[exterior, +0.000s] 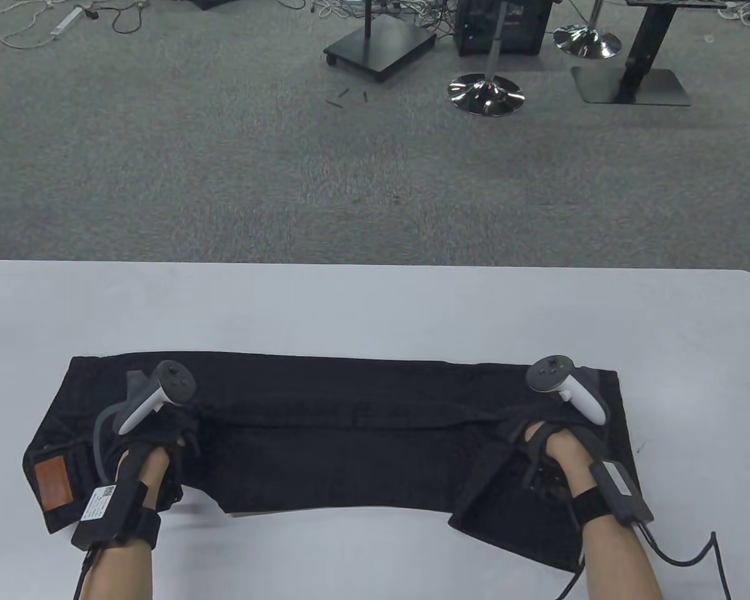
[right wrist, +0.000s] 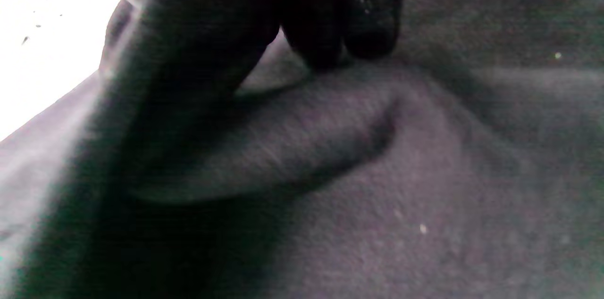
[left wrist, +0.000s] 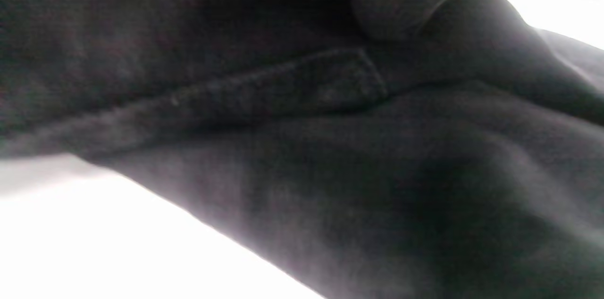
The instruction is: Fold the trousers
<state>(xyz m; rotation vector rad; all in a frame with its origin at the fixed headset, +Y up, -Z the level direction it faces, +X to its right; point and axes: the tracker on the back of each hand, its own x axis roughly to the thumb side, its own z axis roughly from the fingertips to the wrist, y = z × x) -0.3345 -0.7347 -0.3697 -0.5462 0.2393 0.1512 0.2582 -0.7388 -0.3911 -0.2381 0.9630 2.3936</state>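
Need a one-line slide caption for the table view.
Both gloved hands, left hand and right hand, grip black trousers on a white table.

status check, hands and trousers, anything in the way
Left hand and right hand each grip bunched cloth. Black trousers lie lengthwise on the table, near leg partly drawn up. Nothing in the way.

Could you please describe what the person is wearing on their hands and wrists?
Both the left hand and right hand wear black sensor gloves. A white-and-grey tracker is strapped on each. Black wrist straps carry black boxes; the left box bears a white label. Black cables trail from both wrists.
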